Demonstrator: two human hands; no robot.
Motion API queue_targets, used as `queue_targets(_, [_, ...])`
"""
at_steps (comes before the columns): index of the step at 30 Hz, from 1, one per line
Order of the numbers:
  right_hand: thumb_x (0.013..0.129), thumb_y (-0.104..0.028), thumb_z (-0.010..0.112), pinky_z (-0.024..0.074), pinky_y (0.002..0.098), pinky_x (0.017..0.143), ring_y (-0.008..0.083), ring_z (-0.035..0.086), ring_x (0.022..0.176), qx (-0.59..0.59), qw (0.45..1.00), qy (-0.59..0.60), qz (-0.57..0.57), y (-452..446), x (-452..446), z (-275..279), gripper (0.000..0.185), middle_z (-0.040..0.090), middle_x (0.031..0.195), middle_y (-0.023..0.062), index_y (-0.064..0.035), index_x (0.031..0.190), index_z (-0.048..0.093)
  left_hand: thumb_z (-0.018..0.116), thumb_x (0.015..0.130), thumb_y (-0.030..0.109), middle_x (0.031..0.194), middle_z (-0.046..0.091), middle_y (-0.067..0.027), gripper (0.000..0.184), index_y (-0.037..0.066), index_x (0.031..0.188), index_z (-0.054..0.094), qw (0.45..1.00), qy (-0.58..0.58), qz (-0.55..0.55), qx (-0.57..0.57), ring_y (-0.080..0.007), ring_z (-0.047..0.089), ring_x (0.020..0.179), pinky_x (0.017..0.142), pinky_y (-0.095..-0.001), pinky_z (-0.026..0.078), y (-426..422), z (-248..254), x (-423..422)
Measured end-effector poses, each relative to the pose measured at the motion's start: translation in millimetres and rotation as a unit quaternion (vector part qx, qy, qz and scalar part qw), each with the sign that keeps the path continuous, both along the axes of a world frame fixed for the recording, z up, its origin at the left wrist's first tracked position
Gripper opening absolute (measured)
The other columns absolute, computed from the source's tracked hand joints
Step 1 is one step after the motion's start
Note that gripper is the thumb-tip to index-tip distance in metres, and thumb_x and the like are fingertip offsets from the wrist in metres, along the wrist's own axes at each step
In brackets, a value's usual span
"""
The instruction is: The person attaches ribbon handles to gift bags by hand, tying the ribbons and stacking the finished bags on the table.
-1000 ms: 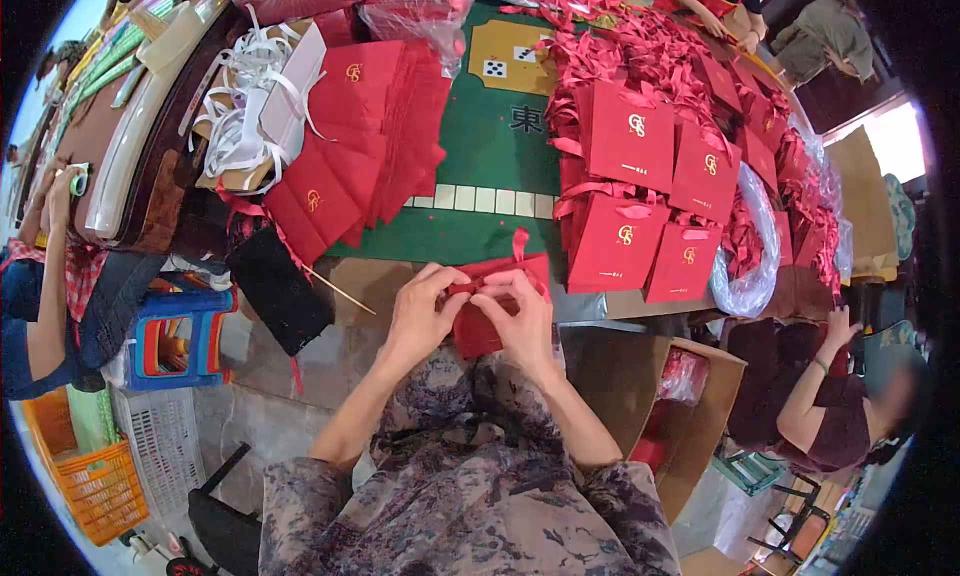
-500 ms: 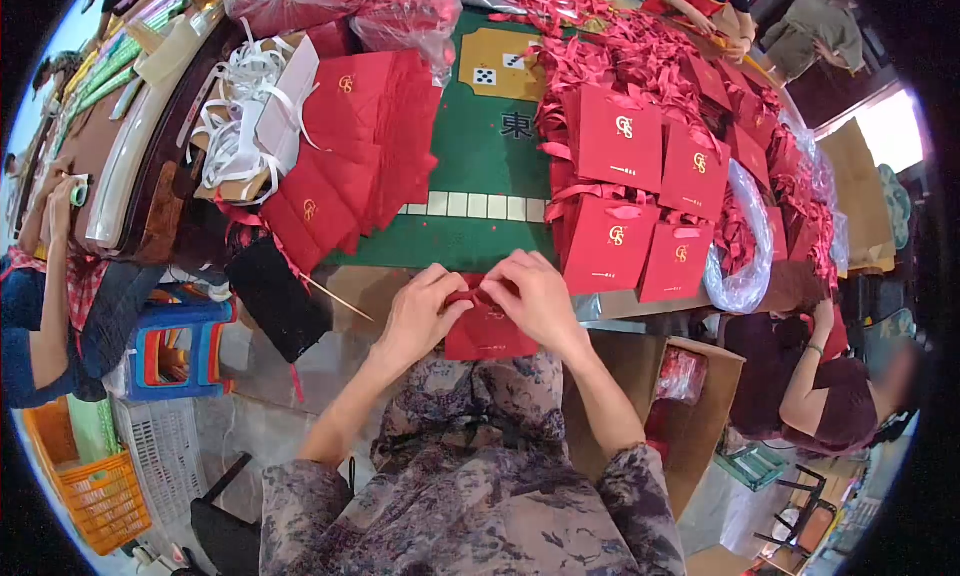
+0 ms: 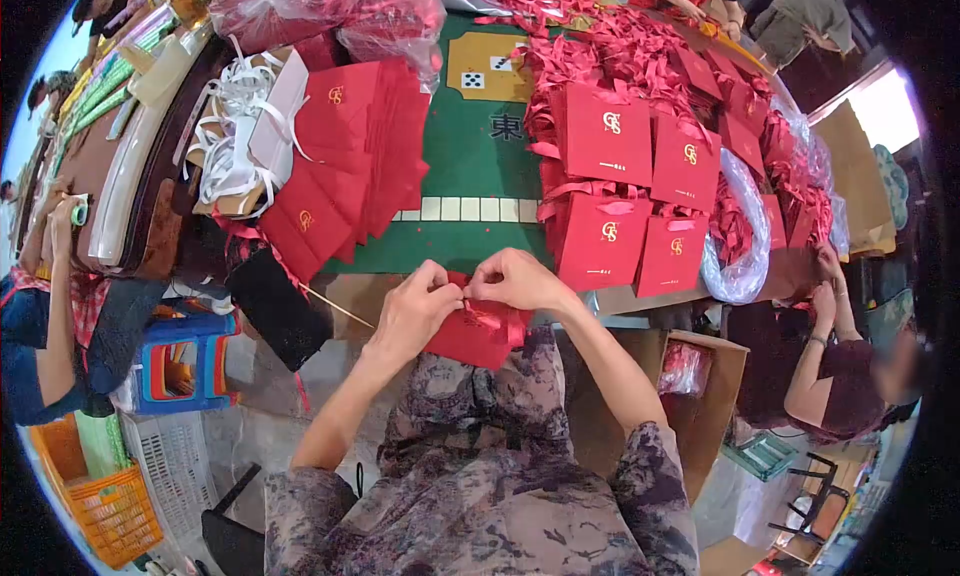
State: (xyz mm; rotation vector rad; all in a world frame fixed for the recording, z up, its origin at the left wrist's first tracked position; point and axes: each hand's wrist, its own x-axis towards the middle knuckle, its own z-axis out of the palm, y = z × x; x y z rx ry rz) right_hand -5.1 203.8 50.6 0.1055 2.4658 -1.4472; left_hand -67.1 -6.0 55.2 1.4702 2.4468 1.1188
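Note:
A small red bag (image 3: 470, 338) with a red ribbon hangs over my lap, just off the table's near edge. My left hand (image 3: 420, 306) pinches the bag's top edge on its left side. Beside it, my right hand (image 3: 512, 281) has thumb and fingers pressed together on the top of the bag or its ribbon; the exact grip is hidden. Loops of ribbon lie across the bag's front, below my right fingers. Finished-looking red bags with gold logos (image 3: 607, 136) lie in stacks to the right on the green table (image 3: 470, 166).
Fanned red bags (image 3: 345, 156) lie at the left, beside a box of white ribbons (image 3: 240, 141). A black pouch (image 3: 280, 306) and a thin stick (image 3: 335, 306) are at the near edge. An open carton (image 3: 650, 426) stands below right. People work at both sides.
The red bag has tilted and its ribbon now lies over its front. My right hand has shifted slightly and its fingers have closed in beside my left. The view has moved a little.

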Motion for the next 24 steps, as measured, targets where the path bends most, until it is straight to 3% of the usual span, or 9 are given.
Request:
queue_targets(3, [0.078, -0.025, 0.073, 0.0495, 0.0349, 0.063, 0.0199, 0.064, 0.062, -0.049, 0.997, 0.040, -0.038, -3, 0, -16, 0.021, 0.068, 0.067, 0.0123, -0.0047, 0.081, 0.076, 0.077, 0.074, 0.007, 0.089, 0.056, -0.0081, 0.016, 0.006, 0.087, 0.068, 1.000, 0.027, 0.006, 0.010, -0.0239, 0.064, 0.074, 0.065, -0.0362, 0.052, 1, -1, 0])
queue_targets(9, [0.073, -0.025, 0.075, 0.0496, 0.0322, 0.062, 0.0159, 0.063, 0.060, -0.050, 0.994, -0.033, -0.092, -13, -3, -16, 0.022, 0.068, 0.065, 0.0104, -0.0042, 0.078, 0.075, 0.076, 0.075, 0.006, 0.084, 0.057, -0.0090, 0.015, 0.005, 0.087, 0.067, 0.999, 0.029, 0.004, 0.026, -0.0255, 0.062, 0.073, 0.067, -0.0376, 0.051, 3, -5, -7])
queue_targets(12, [0.072, -0.026, 0.076, 0.0503, 0.0320, 0.062, 0.0165, 0.064, 0.060, -0.095, 0.982, -0.080, -0.139, -18, -6, -26, 0.022, 0.068, 0.065, 0.0104, -0.0046, 0.077, 0.074, 0.074, 0.076, 0.005, 0.078, 0.057, -0.0097, 0.014, 0.004, 0.088, 0.066, 0.999, -0.044, -0.029, -0.003, -0.0255, 0.058, 0.070, 0.065, -0.0370, 0.048, 1, -2, -18])
queue_targets(15, [0.072, -0.026, 0.076, 0.0507, 0.0318, 0.062, 0.0165, 0.065, 0.062, -0.078, 0.981, -0.024, -0.177, -24, -11, -30, 0.022, 0.069, 0.066, 0.0093, -0.0043, 0.077, 0.074, 0.075, 0.075, 0.005, 0.073, 0.057, -0.0100, 0.017, 0.003, 0.089, 0.066, 0.994, -0.104, -0.027, -0.029, -0.0236, 0.055, 0.065, 0.060, -0.0355, 0.045, 0, -2, -27])
queue_targets(17, [0.074, -0.028, 0.074, 0.0512, 0.0324, 0.063, 0.0183, 0.067, 0.065, 0.023, 0.969, 0.074, -0.233, -21, -19, -38, 0.025, 0.070, 0.068, 0.0094, -0.0033, 0.077, 0.074, 0.076, 0.074, 0.006, 0.075, 0.059, -0.0100, 0.019, 0.002, 0.090, 0.066, 0.979, -0.181, -0.070, -0.066, -0.0207, 0.055, 0.064, 0.060, -0.0343, 0.045, -1, 1, -30])
queue_targets(19, [0.075, -0.028, 0.073, 0.0528, 0.0359, 0.066, 0.0236, 0.069, 0.068, -0.043, 0.941, 0.082, -0.326, -2, -31, -40, 0.025, 0.070, 0.072, 0.0121, -0.0041, 0.079, 0.073, 0.077, 0.074, 0.008, 0.075, 0.059, -0.0094, 0.020, 0.002, 0.090, 0.066, 0.974, -0.193, -0.087, -0.077, -0.0190, 0.055, 0.063, 0.059, -0.0333, 0.045, -3, -8, -25])
queue_targets(21, [0.080, -0.020, 0.070, 0.0506, 0.0297, 0.064, 0.0126, 0.064, 0.067, 0.030, 0.947, 0.092, -0.306, 11, -32, -36, 0.019, 0.069, 0.072, 0.0073, -0.0003, 0.082, 0.070, 0.076, 0.075, 0.009, 0.073, 0.058, -0.0091, 0.019, 0.002, 0.089, 0.066, 0.978, -0.192, -0.018, -0.085, -0.0184, 0.056, 0.064, 0.060, -0.0329, 0.045, -3, -10, -25])
queue_targets(24, [0.083, -0.018, 0.069, 0.0509, 0.0308, 0.064, 0.0142, 0.065, 0.066, 0.051, 0.939, 0.156, -0.302, 12, -32, -43, 0.018, 0.068, 0.073, 0.0083, 0.0000, 0.085, 0.068, 0.076, 0.077, 0.012, 0.085, 0.060, -0.0100, 0.024, 0.003, 0.098, 0.065, 0.976, -0.192, -0.010, -0.099, -0.0190, 0.058, 0.070, 0.064, -0.0335, 0.047, -3, -21, -28])
